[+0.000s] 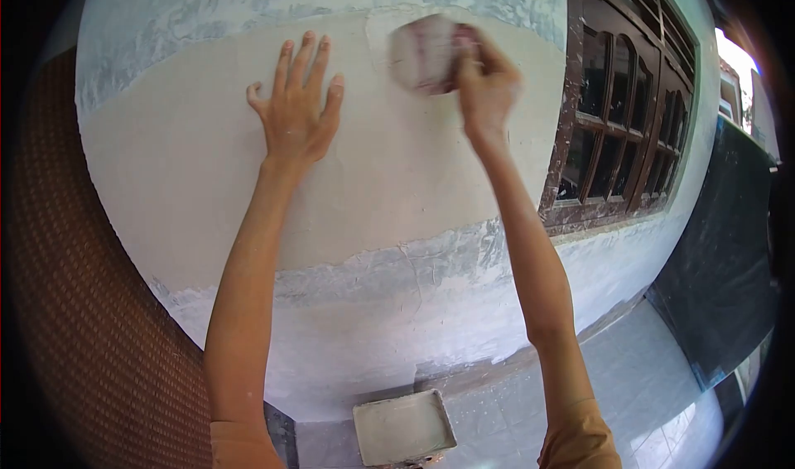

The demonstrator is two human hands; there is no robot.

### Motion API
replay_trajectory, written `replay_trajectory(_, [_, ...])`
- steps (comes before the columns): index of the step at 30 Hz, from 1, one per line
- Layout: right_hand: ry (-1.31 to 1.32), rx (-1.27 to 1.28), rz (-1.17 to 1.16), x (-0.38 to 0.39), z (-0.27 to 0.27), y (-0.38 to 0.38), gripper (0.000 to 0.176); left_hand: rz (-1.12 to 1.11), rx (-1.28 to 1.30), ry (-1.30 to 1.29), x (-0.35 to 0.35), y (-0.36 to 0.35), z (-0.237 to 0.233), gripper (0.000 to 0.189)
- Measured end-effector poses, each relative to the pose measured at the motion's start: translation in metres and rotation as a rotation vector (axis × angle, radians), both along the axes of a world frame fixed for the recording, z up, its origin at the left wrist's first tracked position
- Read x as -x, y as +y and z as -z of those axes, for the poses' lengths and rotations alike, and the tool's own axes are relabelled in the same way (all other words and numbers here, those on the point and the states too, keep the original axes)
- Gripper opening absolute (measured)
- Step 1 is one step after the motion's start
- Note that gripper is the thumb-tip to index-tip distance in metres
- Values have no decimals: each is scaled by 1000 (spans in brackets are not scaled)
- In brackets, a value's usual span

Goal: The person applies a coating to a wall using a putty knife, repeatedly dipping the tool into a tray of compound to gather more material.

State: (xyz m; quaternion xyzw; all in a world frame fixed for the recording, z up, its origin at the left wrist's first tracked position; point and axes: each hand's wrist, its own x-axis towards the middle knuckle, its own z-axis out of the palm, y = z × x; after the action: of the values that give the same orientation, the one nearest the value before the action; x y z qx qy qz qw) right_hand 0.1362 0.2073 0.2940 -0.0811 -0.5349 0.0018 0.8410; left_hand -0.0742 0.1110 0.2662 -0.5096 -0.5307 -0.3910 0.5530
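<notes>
Up high on the wall (pixel 397 179), a round pad (pixel 422 53) (blurred, whitish with reddish streaks) lies flat against the surface, right where the smooth cream band meets the rougher grey-blue patch above it. The right hand (pixel 487 88) grips the pad from its right edge, fingers curled around it, and the arm runs up from the lower right of the view. To the left, well apart from the pad, the left hand (pixel 296 113) lies flat on the cream band, palm to the wall and fingers spread, grasping nothing. Below the cream band the wall turns rough and grey-white, with a cracked, uneven border between the two. At the foot of the wall a shallow rectangular tray (pixel 358 432) sits on the tiled floor (pixel 638 370), between the two forearms in the view, with pale grey material inside. A dark wooden window (pixel 617 129) with several panes stands to the right of the right hand, a black sheet (pixel 720 254) hangs farther right, and a brown woven panel (pixel 74 303) fills the left edge.
</notes>
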Motion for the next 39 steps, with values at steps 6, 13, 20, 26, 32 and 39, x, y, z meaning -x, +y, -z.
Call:
replay_trajectory(6, [138, 108, -44, -42, 3, -8, 21, 9, -31, 17, 0, 3, 0, 54])
replay_trajectory(13, [-25, 141, -144, 13, 11, -18, 28, -71, 12, 26, 1, -1, 1, 56])
replay_trajectory(20, [260, 102, -102, -37, -9, -13, 21, -2, -19, 10, -3, 1, 2, 56])
replay_trajectory(26, [4, 126, -72, 18, -21, -9, 29, -107, 9, 25, -2, 0, 0, 58])
replay_trajectory(32, [315, 129, 25, -51, -21, 0, 23, -27, -35, 24, -3, 4, 1, 58])
replay_trajectory(39, [38, 228, -145, 2, 21, -3, 25, -104, -18, 13, -5, 5, 2, 58])
